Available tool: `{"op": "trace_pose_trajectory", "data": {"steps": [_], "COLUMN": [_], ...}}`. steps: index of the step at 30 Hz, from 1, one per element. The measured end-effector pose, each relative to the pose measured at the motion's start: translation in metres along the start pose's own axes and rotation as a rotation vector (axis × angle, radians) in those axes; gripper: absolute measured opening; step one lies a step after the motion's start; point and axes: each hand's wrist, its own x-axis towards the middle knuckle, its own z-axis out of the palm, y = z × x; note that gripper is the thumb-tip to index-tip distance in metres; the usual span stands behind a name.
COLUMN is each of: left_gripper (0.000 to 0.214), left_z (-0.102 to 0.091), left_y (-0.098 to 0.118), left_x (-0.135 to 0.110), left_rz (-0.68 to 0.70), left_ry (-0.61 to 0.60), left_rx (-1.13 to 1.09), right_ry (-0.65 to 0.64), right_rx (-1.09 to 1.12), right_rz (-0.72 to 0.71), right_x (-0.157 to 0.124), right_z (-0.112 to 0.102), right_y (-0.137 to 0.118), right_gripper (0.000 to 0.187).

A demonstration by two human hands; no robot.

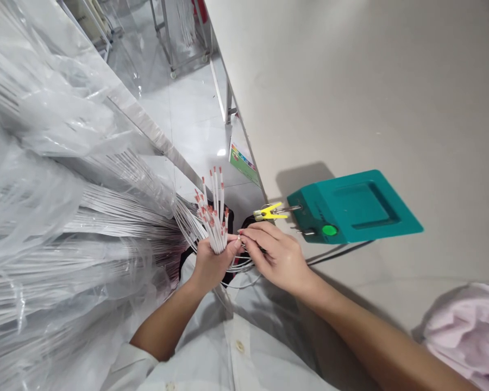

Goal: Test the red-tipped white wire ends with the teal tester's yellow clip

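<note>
My left hand (215, 263) is wrapped round a bundle of white wires (215, 231) whose stripped, copper-coloured ends point up and fan out. Thumb and fingers of my right hand (275, 255) are pinched together against my left thumb, at the end of a wire; the exact piece between them is too small to make out. Just beyond my right hand, a yellow clip (271, 211) hangs on a metal terminal of a teal device (350, 209) with a green button (330, 230). More white wire loops below my hands.
The pale table (375, 108) spans the right side, with a pink cloth (468, 331) at its near corner. Bundled white wires in clear plastic (118, 212) fill the left. A black cable (342, 251) runs from the device. A wheeled metal rack (167, 43) stands on the floor beyond.
</note>
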Motion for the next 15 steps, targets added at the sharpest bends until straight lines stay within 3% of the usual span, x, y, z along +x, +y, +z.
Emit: {"op": "trace_pose_trajectory", "data": {"steps": [5, 8, 11, 15], "left_gripper": [0.022, 0.019, 0.018, 0.014], "left_z": [-0.002, -0.003, -0.004, -0.007], "left_y": [0.002, -0.003, -0.009, -0.009], "left_x": [0.000, 0.000, 0.000, -0.001], "left_rz": [0.031, 0.066, 0.127, 0.208], "left_ry": [-0.034, -0.036, 0.021, 0.019], "left_rx": [0.076, 0.143, 0.178, 0.203], "right_ry": [-0.029, -0.119, -0.192, -0.395], "right_rx": [-0.170, -0.121, 0.145, 0.813], "right_rz": [-0.088, -0.006, 0.265, 0.833], "right_x": [-0.001, 0.003, 0.010, 0.017], "right_z": [-0.002, -0.006, -0.011, -0.015], "right_y": [-0.001, -0.004, -0.008, -0.006], "right_gripper": [0.016, 0.018, 0.019, 0.020]}}
